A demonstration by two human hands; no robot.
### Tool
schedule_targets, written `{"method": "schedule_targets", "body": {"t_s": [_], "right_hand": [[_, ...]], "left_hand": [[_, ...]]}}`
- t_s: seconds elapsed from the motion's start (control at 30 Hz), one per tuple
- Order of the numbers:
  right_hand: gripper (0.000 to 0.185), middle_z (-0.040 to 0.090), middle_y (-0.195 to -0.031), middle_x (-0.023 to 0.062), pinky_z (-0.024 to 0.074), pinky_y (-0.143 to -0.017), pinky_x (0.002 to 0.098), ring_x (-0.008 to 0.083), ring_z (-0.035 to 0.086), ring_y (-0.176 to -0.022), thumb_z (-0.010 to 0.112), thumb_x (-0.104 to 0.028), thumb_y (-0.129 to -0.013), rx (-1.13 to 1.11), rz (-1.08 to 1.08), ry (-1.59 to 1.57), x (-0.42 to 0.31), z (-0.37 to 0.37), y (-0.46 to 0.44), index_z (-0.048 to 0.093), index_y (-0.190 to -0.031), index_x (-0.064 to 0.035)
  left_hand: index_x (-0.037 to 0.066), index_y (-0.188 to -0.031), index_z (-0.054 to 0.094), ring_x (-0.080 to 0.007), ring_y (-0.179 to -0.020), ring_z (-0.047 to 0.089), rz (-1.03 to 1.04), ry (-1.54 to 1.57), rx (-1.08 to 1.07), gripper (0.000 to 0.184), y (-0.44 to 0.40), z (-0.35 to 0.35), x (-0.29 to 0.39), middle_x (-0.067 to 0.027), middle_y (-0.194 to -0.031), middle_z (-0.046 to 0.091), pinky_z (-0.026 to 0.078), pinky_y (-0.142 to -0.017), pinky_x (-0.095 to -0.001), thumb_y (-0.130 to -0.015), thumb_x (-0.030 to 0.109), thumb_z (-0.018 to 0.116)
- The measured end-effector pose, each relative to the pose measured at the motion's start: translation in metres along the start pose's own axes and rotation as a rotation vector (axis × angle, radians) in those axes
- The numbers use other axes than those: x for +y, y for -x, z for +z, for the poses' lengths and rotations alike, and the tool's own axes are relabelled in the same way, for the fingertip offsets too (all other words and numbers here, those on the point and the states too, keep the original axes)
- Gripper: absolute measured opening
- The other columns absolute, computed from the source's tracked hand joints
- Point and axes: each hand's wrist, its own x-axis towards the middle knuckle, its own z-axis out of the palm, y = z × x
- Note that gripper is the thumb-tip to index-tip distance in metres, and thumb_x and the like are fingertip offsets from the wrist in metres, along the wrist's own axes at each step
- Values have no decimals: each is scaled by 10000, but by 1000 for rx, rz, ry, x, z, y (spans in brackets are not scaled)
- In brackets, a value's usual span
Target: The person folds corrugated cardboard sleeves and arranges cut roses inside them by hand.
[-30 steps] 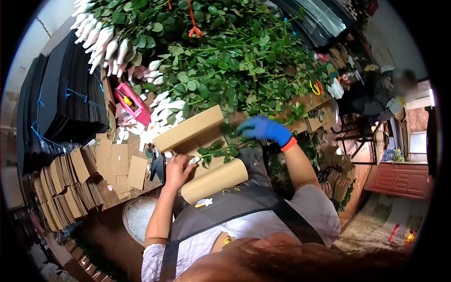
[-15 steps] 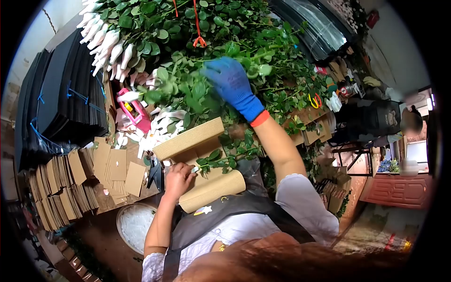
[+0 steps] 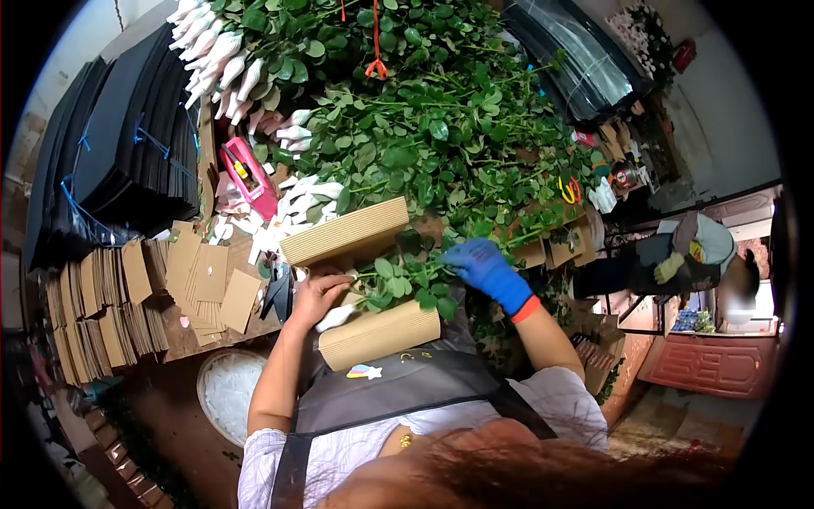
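In the lower middle an open wrap of ribbed tan cardboard (image 3: 380,332) lies against my apron, its far flap (image 3: 346,232) standing up. Leafy rose stems (image 3: 392,280) rest between the two flaps, and a white-sleeved rose head (image 3: 336,318) shows at the left end. My bare left hand (image 3: 319,295) is closed at the head end of a rose, fingertips beside a white sleeve. My right hand (image 3: 485,270), in a blue glove with a red cuff, closes around the stems at the right. Its fingertips are partly hidden by leaves.
Behind the wrap lies a large heap of leafy roses (image 3: 424,144) with white-sleeved heads (image 3: 212,51). A pink tape dispenser (image 3: 248,180), cardboard pieces (image 3: 203,276) and black sheets (image 3: 136,127) are at left. Yellow-handled scissors (image 3: 569,189) lie right; another person (image 3: 678,263) stands beyond.
My right hand has come down from the heap to the wrap, bringing a rose. A white-sleeved head now shows below my left hand. The other person has come further into view.
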Motion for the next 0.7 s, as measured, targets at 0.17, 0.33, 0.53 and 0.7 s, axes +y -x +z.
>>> {"method": "schedule_targets", "body": {"t_s": [0.17, 0.33, 0.53, 0.7], "right_hand": [[247, 713, -920, 62, 548, -746, 412, 290, 684, -857, 694, -256, -843, -216, -4, 85, 16, 47, 10, 726, -1088, -257], [272, 725, -1003, 120, 546, -810, 444, 347, 683, -911, 669, -319, -883, -4, 148, -225, 40, -34, -59, 715, -1128, -211], [347, 658, -1225, 119, 483, -971, 434, 327, 612, -1122, 660, -301, -896, 789, 55, 25, 89, -63, -244, 693, -1208, -152], [320, 578, -1368, 85, 381, -1102, 460, 321, 522, -1263, 652, -309, -897, 187, 407, 294, 102, -53, -307, 694, -1171, -150]], "left_hand": [[144, -1002, 807, -296, -1085, 638, 133, -191, -22, 209, 14, -4, 9, -95, -1169, 716, 501, -948, -401, -816, 238, 814], [159, -989, 797, -292, -1066, 628, 303, -239, -27, 272, 25, 3, 9, -60, -1118, 704, 499, -930, -411, -744, 257, 864], [127, -1009, 780, -282, -1018, 637, 283, -250, -13, 306, 22, 3, 13, -66, -1031, 704, 501, -901, -398, -744, 250, 868], [88, -1033, 756, -311, -1025, 630, 270, -238, 7, 267, 23, 4, 14, -85, -1043, 706, 496, -903, -410, -798, 202, 811]]}}
